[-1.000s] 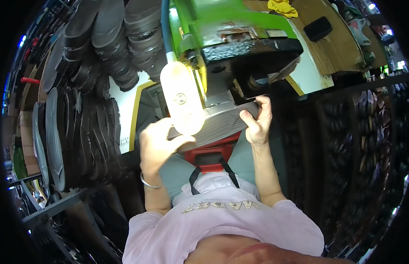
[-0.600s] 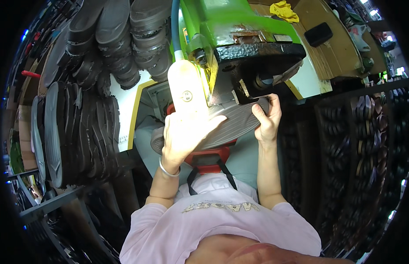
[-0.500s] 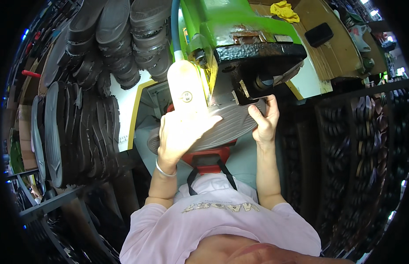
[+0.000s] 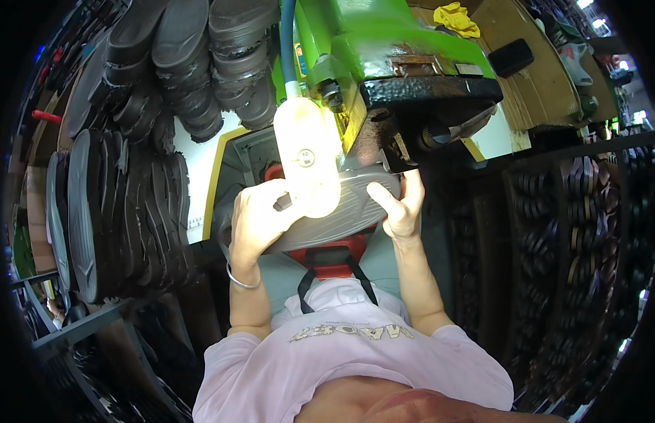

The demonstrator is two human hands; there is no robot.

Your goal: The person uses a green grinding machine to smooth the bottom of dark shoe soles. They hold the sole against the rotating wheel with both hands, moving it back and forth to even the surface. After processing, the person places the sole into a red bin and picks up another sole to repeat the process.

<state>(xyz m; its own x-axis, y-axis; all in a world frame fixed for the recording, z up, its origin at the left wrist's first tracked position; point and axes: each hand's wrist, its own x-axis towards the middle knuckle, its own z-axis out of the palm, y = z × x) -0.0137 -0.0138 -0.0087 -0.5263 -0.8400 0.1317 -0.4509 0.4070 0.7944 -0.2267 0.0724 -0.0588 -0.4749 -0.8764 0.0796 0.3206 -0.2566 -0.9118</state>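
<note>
A dark grey shoe sole (image 4: 348, 204) with a ribbed face lies crosswise between my hands, below the head of a green machine (image 4: 391, 42). My left hand (image 4: 260, 218) grips its left end, thumb on the ribbed face. On the right end, my right hand (image 4: 401, 208) holds the edge with its thumb on the face and fingers behind. The sole's far edge is up against the underside of the machine; the exact contact is hidden. A bright lamp (image 4: 306, 155) on a blue flexible neck hangs over the sole and covers part of it.
Stacks of dark soles with ragged edges (image 4: 183, 42) stand at the far left, with a row of upright soles (image 4: 130, 204) nearer. A cardboard box (image 4: 535, 84) at the far right holds a yellow cloth (image 4: 456, 19) and a black phone-like object (image 4: 511, 58). Racks of footwear (image 4: 574, 233) fill the right.
Both hands have shifted left with the sole. My left hand has moved off the glare under the lamp to the sole's left end, and my right thumb now lies further over the face.
</note>
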